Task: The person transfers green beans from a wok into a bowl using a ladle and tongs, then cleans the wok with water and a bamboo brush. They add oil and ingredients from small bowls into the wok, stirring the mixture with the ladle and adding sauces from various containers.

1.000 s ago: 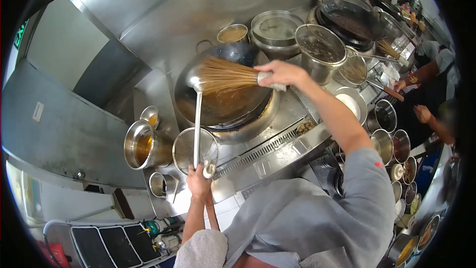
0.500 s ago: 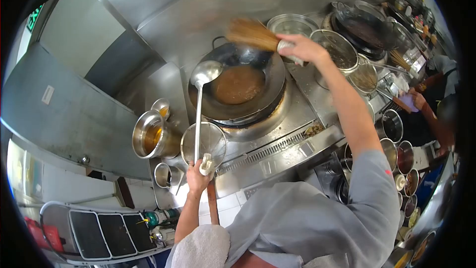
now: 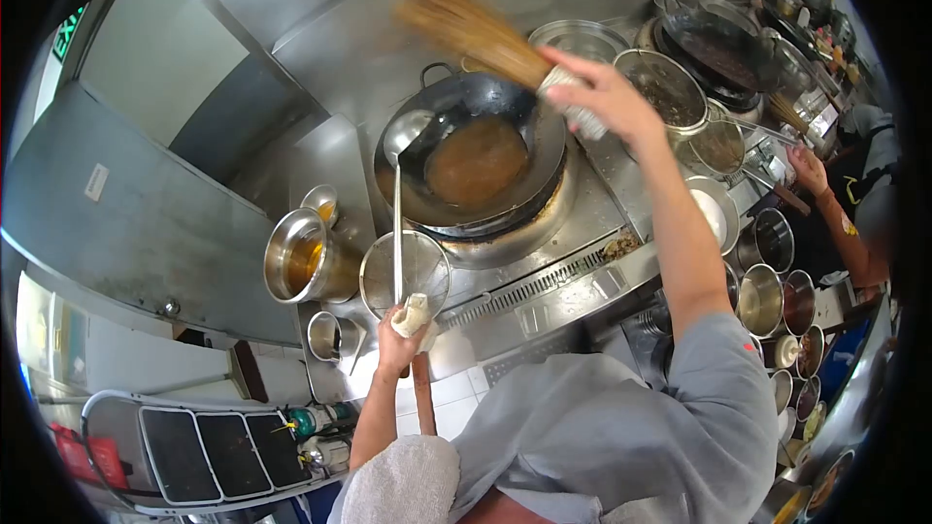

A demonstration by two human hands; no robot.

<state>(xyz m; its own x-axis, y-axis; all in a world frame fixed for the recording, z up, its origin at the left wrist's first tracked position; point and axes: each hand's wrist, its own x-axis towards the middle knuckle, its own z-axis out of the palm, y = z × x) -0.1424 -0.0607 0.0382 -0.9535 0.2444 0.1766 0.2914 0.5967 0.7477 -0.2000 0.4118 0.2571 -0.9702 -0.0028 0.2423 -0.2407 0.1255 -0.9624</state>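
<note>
In the head view, the right grip (image 3: 594, 97) is closed around the pale wrapped end of a brush (image 3: 476, 31), whose long thin bristles are blurred and point up and to the left, raised above the far side of a wok (image 3: 532, 189). The left grip (image 3: 396, 338) is closed on the lower end of a ladle (image 3: 397, 223), with a cloth (image 3: 416, 314) bunched at the same place. The ladle's handle runs away from the person, and its bowl lies over the left part of the wok. Brown liquid (image 3: 476, 163) covers the bottom of the wok, which sits on a round burner (image 3: 544, 233) in the steel desk (image 3: 573, 293).

A round strainer (image 3: 427, 267) is beneath the ladle's handle, just in front of the wok. To its left stand a metal pot (image 3: 340, 272) holding yellow liquid, a small bowl (image 3: 320, 202) behind it and a small pot (image 3: 322, 338) nearer the person. Beyond the raised arm, a wide basin (image 3: 580, 37) and a mesh sieve (image 3: 662, 87) stand at the right of the wok, with a second wok (image 3: 718, 50) farther off. Along the right side are several containers (image 3: 760, 299) and another person's hand (image 3: 808, 170).
</note>
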